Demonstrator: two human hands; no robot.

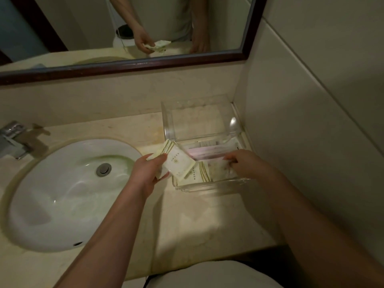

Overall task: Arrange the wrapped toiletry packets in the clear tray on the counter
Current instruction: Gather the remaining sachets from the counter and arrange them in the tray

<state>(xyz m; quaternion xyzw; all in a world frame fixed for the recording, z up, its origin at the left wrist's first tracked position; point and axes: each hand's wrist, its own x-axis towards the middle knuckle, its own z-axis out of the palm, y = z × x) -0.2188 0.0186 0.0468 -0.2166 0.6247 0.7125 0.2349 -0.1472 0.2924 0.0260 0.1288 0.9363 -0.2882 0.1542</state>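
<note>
Pale garment front (218, 275), lower edge of view: the wearer's own torso, pressed close to the surface edge, presumably to reach the far corner.

Beige stone surface (187, 221): bare in the near part, carrying the basin and tray.

Left hand (148, 173): closed around a small fan of cream wrapped toiletry packets with green stripes (178, 161), thumb on top, fingers beneath. The packets are held just beside the tray's left wall, overhanging its corner; likely kept there as stock to be fed in one at a time.

Right hand (245, 163): reaching down into the tray, fingertips bent onto the packets lying on its floor. Whether it pinches one or only presses and slides them cannot be told. Probable purpose: squaring the laid packets into a row.

Clear rectangular acrylic tray (207, 185): set in the right back corner of the surface against the wall, near end holding cream laid packets (204, 171) flat, some striped; a pinkish wrapped item (209, 154) lies just behind them. Far half shows bare.

White oval sunken basin with metal drain (68, 192): left of the tray, dry-looking, not in use.

Chrome tap (13, 138): far left, behind the basin.

Dark wood-framed mirror (124, 65): on the back wall, reflecting both hands and the held packets.
</note>
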